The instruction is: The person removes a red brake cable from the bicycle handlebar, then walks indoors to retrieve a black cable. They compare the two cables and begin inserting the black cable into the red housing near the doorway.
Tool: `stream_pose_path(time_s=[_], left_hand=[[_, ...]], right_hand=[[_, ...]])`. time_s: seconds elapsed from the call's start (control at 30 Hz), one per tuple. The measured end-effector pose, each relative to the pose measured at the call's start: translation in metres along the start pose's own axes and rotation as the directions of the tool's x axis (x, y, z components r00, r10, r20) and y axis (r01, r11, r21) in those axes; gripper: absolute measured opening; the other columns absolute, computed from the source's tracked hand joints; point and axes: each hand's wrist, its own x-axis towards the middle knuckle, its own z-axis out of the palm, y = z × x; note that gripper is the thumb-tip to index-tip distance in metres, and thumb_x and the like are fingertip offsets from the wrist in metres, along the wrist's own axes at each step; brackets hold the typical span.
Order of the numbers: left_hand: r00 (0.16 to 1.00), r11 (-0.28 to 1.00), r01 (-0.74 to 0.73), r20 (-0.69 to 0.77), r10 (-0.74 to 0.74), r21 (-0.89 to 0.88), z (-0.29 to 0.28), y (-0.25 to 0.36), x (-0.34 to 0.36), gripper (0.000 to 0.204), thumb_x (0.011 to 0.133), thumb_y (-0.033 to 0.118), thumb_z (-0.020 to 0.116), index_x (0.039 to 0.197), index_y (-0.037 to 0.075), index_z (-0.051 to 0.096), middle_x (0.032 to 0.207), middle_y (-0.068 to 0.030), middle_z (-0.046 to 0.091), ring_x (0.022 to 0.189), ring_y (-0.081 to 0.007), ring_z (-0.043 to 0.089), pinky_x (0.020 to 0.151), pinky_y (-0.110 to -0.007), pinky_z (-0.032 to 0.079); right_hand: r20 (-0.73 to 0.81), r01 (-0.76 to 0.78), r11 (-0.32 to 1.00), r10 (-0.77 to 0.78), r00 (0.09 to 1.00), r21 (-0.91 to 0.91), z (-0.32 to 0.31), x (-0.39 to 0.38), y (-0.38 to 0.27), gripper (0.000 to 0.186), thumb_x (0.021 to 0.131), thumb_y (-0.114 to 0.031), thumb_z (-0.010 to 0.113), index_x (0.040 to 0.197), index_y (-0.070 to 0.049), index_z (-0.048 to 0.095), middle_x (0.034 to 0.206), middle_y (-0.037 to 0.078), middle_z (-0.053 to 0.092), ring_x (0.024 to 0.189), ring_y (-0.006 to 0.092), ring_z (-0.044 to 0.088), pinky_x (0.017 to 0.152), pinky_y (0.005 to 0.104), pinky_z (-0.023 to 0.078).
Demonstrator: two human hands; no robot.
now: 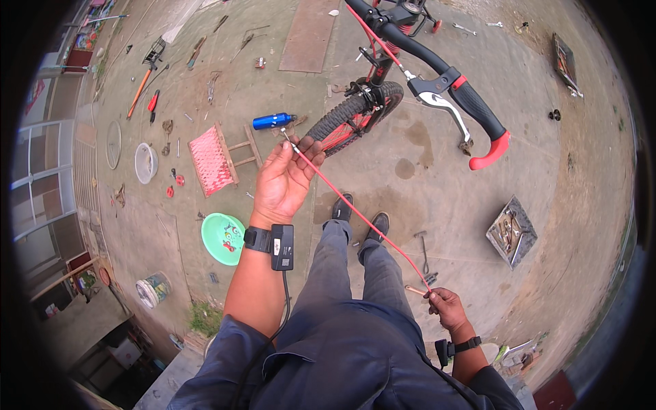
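Note:
A red brake cable (pixel 362 213) stretches in a gentle curve between my two hands, in front of my legs. My left hand (pixel 283 184), palm up, pinches it close to its silver metal end. Lower down on the right, my right hand (pixel 448 309) is closed on the cable's other end, where the tip is mostly hidden by the fingers. Ahead of me stands a bicycle; its front tire (pixel 342 117) is just beyond my left fingertips. The black handlebar (pixel 410 42) carries a silver brake lever (pixel 444 106) and a grip with a red end, with another red cable running to the lever.
A blue bottle (pixel 272 121) and a small stool with a red woven seat (pixel 210 160) lie beyond my left hand. Near my left forearm sits a green basin (pixel 222 239). A metal tray of tools (pixel 511 232) is at the right. Loose tools are scattered over the ground.

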Motion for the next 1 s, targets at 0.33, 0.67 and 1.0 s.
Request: stream_pose_path(time_s=[0.33, 0.67, 1.0], left_hand=[[1.000, 1.000, 0.007, 0.030, -0.006, -0.029, -0.001, -0.006, -0.002, 0.019, 0.103, 0.016, 0.052, 0.114, 0.004, 0.061, 0.118, -0.0157, 0.066, 0.117, -0.0327, 0.062, 0.104, -0.047, 0.050], [0.997, 1.000, 0.023, 0.079, -0.022, -0.011, -0.003, -0.009, -0.003, 0.021, 0.102, 0.013, 0.051, 0.119, 0.004, 0.060, 0.117, -0.0114, 0.066, 0.118, -0.0304, 0.061, 0.105, -0.047, 0.050], [1.000, 1.000, 0.009, -0.005, -0.009, 0.021, -0.002, -0.011, -0.005, 0.018, 0.101, 0.015, 0.055, 0.116, 0.007, 0.062, 0.112, -0.0127, 0.068, 0.109, -0.0299, 0.066, 0.095, -0.044, 0.055]], right_hand=[[0.016, 0.007, 1.000, -0.007, 1.000, 0.010, 0.001, 0.000, -0.001, 0.023, 0.097, -0.023, 0.064, 0.098, 0.000, 0.069, 0.065, -0.002, 0.053, 0.055, 0.0076, 0.047, 0.055, 0.0249, 0.046], [0.026, -0.001, 1.000, 0.002, 1.000, -0.002, 0.002, -0.001, -0.001, 0.025, 0.097, -0.025, 0.065, 0.099, -0.001, 0.070, 0.066, -0.002, 0.054, 0.057, 0.0077, 0.049, 0.055, 0.0240, 0.046], [0.030, -0.020, 0.999, 0.021, 0.999, -0.047, 0.001, -0.001, 0.003, 0.026, 0.097, -0.027, 0.065, 0.100, -0.001, 0.070, 0.068, -0.002, 0.055, 0.057, 0.0075, 0.050, 0.055, 0.0241, 0.047]])
